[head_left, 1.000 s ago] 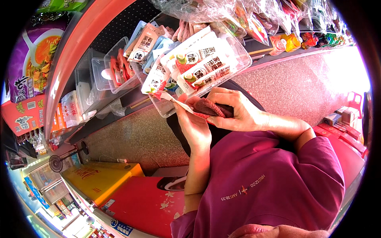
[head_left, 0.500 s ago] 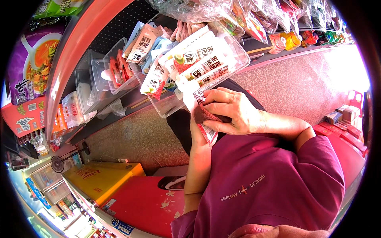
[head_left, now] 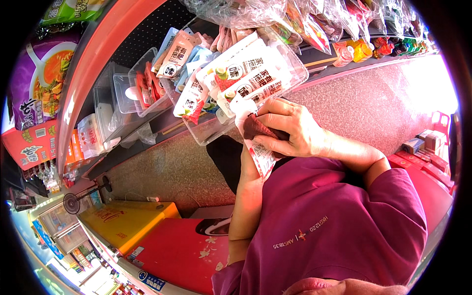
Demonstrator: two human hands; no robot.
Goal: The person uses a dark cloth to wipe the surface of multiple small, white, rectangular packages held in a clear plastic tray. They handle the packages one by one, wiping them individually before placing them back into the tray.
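Just beyond my right grip (head_left: 295, 130) and to its left, a clear tub (head_left: 200, 132) sits tilted, heaped with white packets (head_left: 227, 82) printed in black and red, some leaning over its rim. Behind that heap, farther from me, beige packets (head_left: 178, 58) and light blue packets (head_left: 197, 58) crowd together. Left of the tub, well apart from my hands, a smaller clear box (head_left: 156, 106) holds red packets (head_left: 145, 87).

My right grip is clamped on a folded dark cloth (head_left: 255, 129), thumb below and fingers above. The cloth presses against a white packet (head_left: 262, 158) directly left of this grip; the packet slants, its upper end near the tub, its lower end toward my shirt (head_left: 339, 211). It lies over my left grip (head_left: 249, 167), hiding the fingers, so I cannot tell how they close. Cloth and right fingers cover the packet's middle.

Clear plastic bags (head_left: 314, 27) hang ahead of my right grip, to its right. A red chest (head_left: 182, 253) and a yellow box (head_left: 123, 225) stand left of my left forearm.
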